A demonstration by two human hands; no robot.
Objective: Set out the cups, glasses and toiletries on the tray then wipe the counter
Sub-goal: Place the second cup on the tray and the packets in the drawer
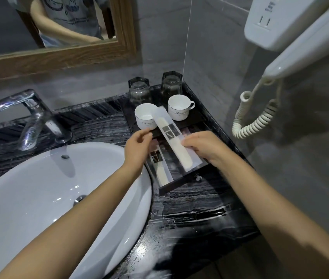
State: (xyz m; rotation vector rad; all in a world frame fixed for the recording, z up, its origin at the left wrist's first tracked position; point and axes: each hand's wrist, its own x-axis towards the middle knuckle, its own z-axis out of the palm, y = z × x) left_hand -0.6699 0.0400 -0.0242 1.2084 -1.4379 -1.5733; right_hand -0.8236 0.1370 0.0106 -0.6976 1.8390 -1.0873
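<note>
A dark tray (181, 183) sits on the black marble counter (195, 212) right of the sink. At its far end stand two upturned glasses (139, 91) (171, 84) and two white cups (145, 117) (179, 107). My right hand (203, 147) grips a long clear toiletry packet (173, 137) with a white item inside, held slanted just above the tray. My left hand (137, 147) hovers at the packet's left side, fingers loosely curled, holding nothing. A second similar packet (159, 168) lies flat in the tray's left side.
A white basin (44, 198) with a chrome tap (32, 117) fills the left. A wall hairdryer (300, 41) with a coiled cord (254, 119) hangs at right. A wood-framed mirror (59, 55) is behind. A glass panel edge (186, 37) rises behind the tray.
</note>
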